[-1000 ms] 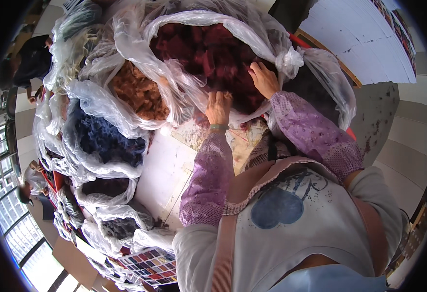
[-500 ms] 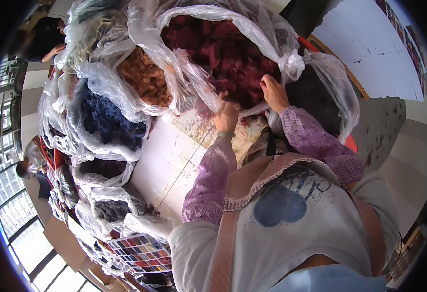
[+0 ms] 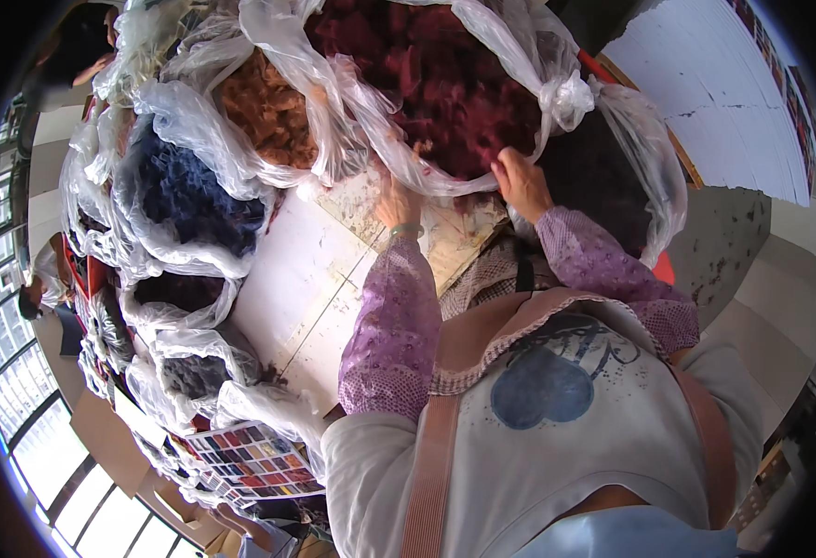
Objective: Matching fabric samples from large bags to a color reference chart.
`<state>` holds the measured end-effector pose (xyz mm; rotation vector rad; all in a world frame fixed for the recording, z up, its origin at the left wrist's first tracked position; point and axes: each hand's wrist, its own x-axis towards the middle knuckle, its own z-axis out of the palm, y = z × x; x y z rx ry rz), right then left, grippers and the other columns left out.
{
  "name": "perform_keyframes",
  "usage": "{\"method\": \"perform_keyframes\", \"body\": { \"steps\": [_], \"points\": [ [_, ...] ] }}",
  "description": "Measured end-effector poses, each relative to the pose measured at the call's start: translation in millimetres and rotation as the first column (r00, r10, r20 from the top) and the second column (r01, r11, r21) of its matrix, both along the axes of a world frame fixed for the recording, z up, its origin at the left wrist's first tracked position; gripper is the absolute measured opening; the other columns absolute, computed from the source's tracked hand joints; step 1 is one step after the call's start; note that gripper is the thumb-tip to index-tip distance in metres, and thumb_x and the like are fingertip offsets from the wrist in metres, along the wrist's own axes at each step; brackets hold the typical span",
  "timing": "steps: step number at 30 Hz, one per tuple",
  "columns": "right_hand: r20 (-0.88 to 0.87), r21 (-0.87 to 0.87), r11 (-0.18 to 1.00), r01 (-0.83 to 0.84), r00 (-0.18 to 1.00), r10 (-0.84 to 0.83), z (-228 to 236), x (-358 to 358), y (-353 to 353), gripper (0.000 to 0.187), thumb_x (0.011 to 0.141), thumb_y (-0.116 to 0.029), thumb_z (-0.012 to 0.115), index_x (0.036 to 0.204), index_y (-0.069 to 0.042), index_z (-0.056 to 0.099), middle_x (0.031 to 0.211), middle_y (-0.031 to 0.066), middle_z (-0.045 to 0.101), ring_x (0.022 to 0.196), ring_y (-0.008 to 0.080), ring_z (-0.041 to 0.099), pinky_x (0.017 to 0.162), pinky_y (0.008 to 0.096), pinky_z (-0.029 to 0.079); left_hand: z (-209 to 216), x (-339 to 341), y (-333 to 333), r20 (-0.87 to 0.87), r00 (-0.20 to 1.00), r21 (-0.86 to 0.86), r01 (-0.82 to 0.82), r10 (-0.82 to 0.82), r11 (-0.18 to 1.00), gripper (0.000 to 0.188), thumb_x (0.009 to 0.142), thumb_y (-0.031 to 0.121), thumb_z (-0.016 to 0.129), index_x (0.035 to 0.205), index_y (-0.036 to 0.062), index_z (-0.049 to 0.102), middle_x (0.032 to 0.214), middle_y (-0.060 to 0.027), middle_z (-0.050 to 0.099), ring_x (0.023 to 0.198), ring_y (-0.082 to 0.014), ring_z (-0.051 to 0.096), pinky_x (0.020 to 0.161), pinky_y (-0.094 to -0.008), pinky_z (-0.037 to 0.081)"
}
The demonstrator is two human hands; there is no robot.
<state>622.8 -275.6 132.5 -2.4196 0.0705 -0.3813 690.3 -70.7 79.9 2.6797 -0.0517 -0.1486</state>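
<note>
Curled fingers [image 3: 512,164], maroon fluff [image 3: 445,102], crinkled plastic [image 3: 564,100]

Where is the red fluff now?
Head view, top centre: the red fluff lies in a plastic bag just beyond the right hand, with the orange fluff to its left.

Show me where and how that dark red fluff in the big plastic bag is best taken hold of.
I'd pinch a raised clump of the dark red fluff near its front edge, coming from above on the wearer's side. It looks soft and uneven, without a handle; the bag gapes open, and the right hand is at that edge.
</note>
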Motion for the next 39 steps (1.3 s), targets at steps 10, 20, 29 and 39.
{"method": "perform_keyframes", "body": {
  "steps": [10,20,29,39],
  "points": [
    [-0.297,-0.293,0.911,-0.291,0.933,0.202,-40.1,-22.5,60.0,0.035,0.078,-0.025,0.056,0.107,-0.012,0.043,0.098,0.0152,0.049,0.064,0.0291,0.058,0.054,0.0382,0.048,-13.2,-74.7,-2.5,0.33,0.944,-0.058,0.025,-0.004,0.998,0.022,0.08,0.026,0.054,0.089,0.0066,0.048,0.094,-0.014,0.05,0.085,-0.0328,0.051,0.067,-0.0405,0.044],
    [0.132,-0.427,0.85,-0.31,0.908,0.397,-84.7,25.8,90.0,0.035,0.081,-0.02,0.042,0.114,-0.009,0.045,0.103,0.0157,0.053,0.095,0.03,0.051,0.081,0.0439,0.039,-26.2,-79.2,8.2,0.299,0.931,0.116,-0.252,0.208,0.961,0.025,0.075,0.027,0.056,0.091,0.0093,0.052,0.096,-0.0093,0.051,0.087,-0.0277,0.049,0.076,-0.0381,0.037],
    [0.169,-0.341,0.936,-0.09,0.973,0.155,-79.0,78.0,114.4,0.044,0.076,-0.022,0.05,0.111,0.003,0.044,0.103,0.0272,0.049,0.092,0.0372,0.049,0.082,0.0434,0.038,-22.0,-76.3,-9.8,0.319,0.902,0.088,-0.334,0.291,0.938,0.022,0.077,0.026,0.054,0.086,0.0066,0.052,0.113,-0.0085,0.045,0.104,-0.0291,0.038,0.088,-0.0426,0.026],
    [0.027,-0.294,0.917,-0.27,0.957,0.29,-84.2,60.7,106.2,0.035,0.078,-0.018,0.046,0.108,-0.001,0.046,0.103,0.0235,0.05,0.092,0.0344,0.05,0.081,0.0415,0.039,-4.2,-72.4,-12.3,0.349,0.913,0.193,-0.289,0.21,0.938,0.02,0.077,0.023,0.054,0.086,0.0049,0.053,0.111,-0.0088,0.046,0.109,-0.0277,0.038,0.09,-0.041,0.029]
  ]
}}
